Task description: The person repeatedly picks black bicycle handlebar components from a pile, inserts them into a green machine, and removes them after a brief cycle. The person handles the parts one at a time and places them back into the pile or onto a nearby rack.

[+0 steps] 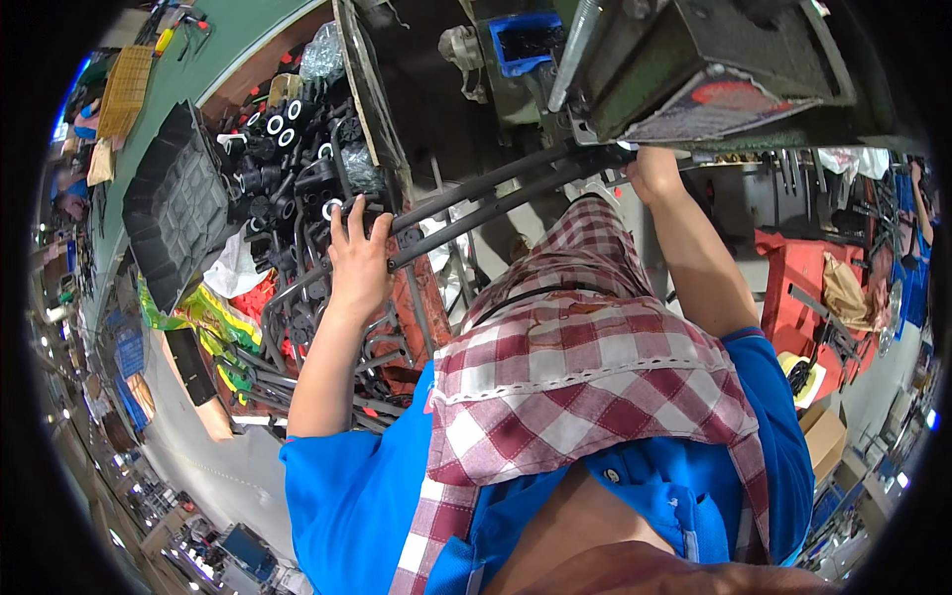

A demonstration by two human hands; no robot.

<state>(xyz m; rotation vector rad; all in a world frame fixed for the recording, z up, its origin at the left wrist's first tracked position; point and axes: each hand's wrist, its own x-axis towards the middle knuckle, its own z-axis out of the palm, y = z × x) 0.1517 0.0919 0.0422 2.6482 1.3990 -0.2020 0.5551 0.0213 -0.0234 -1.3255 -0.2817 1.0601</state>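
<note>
A black metal tube frame (496, 203), with two long bars side by side, slants from my left hand up to the machine (714, 74). My left hand (359, 260) is closed over its left end, fingers apart and curled across the bars, with the thumb hidden. Bent tubing (288, 290) shows just left of that hand. At the other end, the bars pass under the machine's lower edge. My right hand (654, 177) is raised beside this end, close below the machine; the machine and the hand itself hide its fingers.
A bin of black parts with white rings (288, 136) stands at left, beside a black plastic tray (178, 193). Bent black tubes (382, 342) lie below the bin. A blue tray (526, 45) sits by the machine. At right is a red container (793, 273) with a paper bag (846, 288).
</note>
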